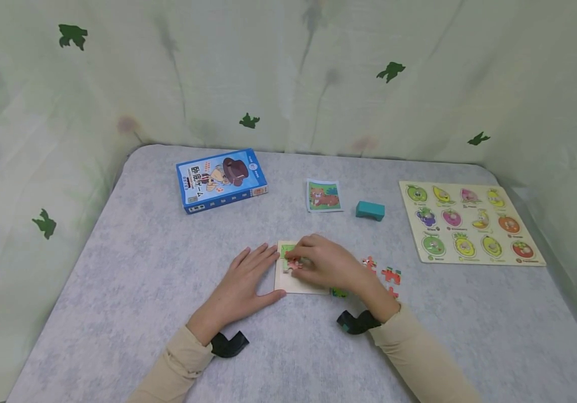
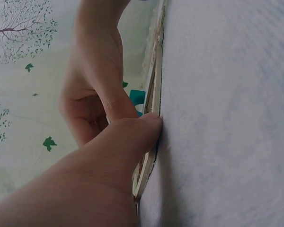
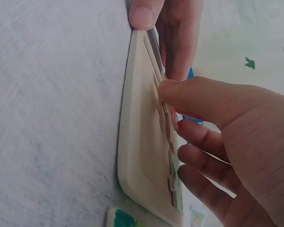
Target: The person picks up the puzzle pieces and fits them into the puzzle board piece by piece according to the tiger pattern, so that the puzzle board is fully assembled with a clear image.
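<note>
A small pale wooden puzzle tray [image 1: 302, 285] lies on the table, with green and reddish jigsaw pieces along its upper left part. My left hand [image 1: 245, 288] lies flat at the tray's left side, fingers spread. Its thumb [image 3: 143, 18] touches the tray's near left corner in the right wrist view. Over the tray, my right hand [image 1: 326, 260] pinches a reddish jigsaw piece [image 1: 294, 264] between thumb and fingers, among the pieces there. How far this piece is seated is hidden by the fingers. Loose reddish pieces [image 1: 391, 275] and a green piece [image 1: 339, 292] lie right of the tray.
Beyond the tray are a picture card [image 1: 324, 197] of a brown animal and a teal block [image 1: 370, 210]. A blue game box [image 1: 222, 180] stands at the back left. A fruit puzzle board [image 1: 470, 224] lies on the right. Fabric walls surround the table.
</note>
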`<action>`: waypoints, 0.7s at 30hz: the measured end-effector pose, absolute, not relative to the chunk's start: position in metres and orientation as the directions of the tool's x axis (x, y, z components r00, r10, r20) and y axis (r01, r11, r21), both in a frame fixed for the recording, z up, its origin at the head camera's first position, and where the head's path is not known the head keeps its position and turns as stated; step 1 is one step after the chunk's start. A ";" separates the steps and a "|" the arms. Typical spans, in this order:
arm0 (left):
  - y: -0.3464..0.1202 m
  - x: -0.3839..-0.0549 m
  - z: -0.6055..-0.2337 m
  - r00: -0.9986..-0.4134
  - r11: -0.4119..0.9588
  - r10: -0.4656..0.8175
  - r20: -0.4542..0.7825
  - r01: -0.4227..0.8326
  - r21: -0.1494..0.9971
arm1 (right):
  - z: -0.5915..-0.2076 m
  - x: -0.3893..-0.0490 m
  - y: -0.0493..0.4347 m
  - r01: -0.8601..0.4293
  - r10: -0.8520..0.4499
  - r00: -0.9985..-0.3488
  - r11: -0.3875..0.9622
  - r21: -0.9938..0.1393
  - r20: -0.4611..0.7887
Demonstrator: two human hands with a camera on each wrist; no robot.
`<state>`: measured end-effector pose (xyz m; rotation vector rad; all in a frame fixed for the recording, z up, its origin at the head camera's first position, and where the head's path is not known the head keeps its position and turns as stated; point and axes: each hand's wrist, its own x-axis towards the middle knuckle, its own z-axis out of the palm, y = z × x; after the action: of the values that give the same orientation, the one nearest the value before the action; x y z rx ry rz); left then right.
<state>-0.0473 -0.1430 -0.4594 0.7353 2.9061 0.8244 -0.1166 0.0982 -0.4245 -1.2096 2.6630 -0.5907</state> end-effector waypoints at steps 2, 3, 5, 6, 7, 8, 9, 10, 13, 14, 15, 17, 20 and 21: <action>-0.143 -0.047 -0.459 -0.888 0.747 0.451 0.094 0.433 0.505 | -0.426 -0.117 0.097 -0.694 -0.753 -0.657 0.589 -0.414 0.029; -0.143 -0.047 -0.459 -0.888 0.747 0.451 0.093 0.433 0.505 | -0.426 -0.117 0.096 -0.696 -0.754 -0.656 0.587 -0.414 0.031; -0.143 -0.047 -0.459 -0.888 0.747 0.450 0.090 0.430 0.507 | -0.427 -0.117 0.095 -0.697 -0.755 -0.655 0.585 -0.415 0.035; -0.143 -0.047 -0.459 -0.888 0.747 0.450 0.089 0.430 0.507 | -0.428 -0.117 0.095 -0.697 -0.755 -0.655 0.586 -0.414 0.035; -0.143 -0.047 -0.459 -0.889 0.747 0.450 0.088 0.429 0.508 | -0.428 -0.117 0.094 -0.697 -0.755 -0.655 0.586 -0.413 0.036; -0.143 -0.047 -0.459 -0.889 0.747 0.450 0.086 0.428 0.508 | -0.429 -0.117 0.093 -0.697 -0.754 -0.656 0.587 -0.413 0.036; -0.143 -0.047 -0.459 -0.889 0.747 0.450 0.087 0.428 0.508 | -0.429 -0.117 0.093 -0.696 -0.753 -0.657 0.587 -0.412 0.036; -0.143 -0.047 -0.459 -0.889 0.748 0.450 0.086 0.428 0.508 | -0.429 -0.117 0.093 -0.697 -0.753 -0.657 0.588 -0.411 0.038; -0.143 -0.047 -0.459 -0.889 0.748 0.450 0.087 0.429 0.507 | -0.430 -0.117 0.092 -0.701 -0.753 -0.657 0.587 -0.405 0.046; -0.143 -0.047 -0.459 -0.889 0.748 0.450 0.087 0.429 0.506 | -0.431 -0.117 0.092 -0.704 -0.754 -0.655 0.586 -0.402 0.049; -0.143 -0.048 -0.459 -0.888 0.748 0.450 0.089 0.430 0.505 | -0.431 -0.117 0.092 -0.706 -0.755 -0.654 0.584 -0.400 0.052; -0.143 -0.048 -0.459 -0.888 0.749 0.450 0.089 0.430 0.503 | -0.431 -0.117 0.092 -0.711 -0.757 -0.652 0.583 -0.394 0.055; -0.143 -0.048 -0.460 -0.888 0.751 0.450 0.091 0.431 0.500 | -0.432 -0.116 0.092 -0.715 -0.759 -0.649 0.582 -0.387 0.056; -0.143 -0.048 -0.460 -0.888 0.751 0.450 0.092 0.432 0.499 | -0.432 -0.116 0.092 -0.716 -0.760 -0.647 0.582 -0.385 0.055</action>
<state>-0.0479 -0.1429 -0.4599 0.7321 2.9079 0.8159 -0.1164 0.0921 -0.4320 -1.2609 2.6899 -0.5756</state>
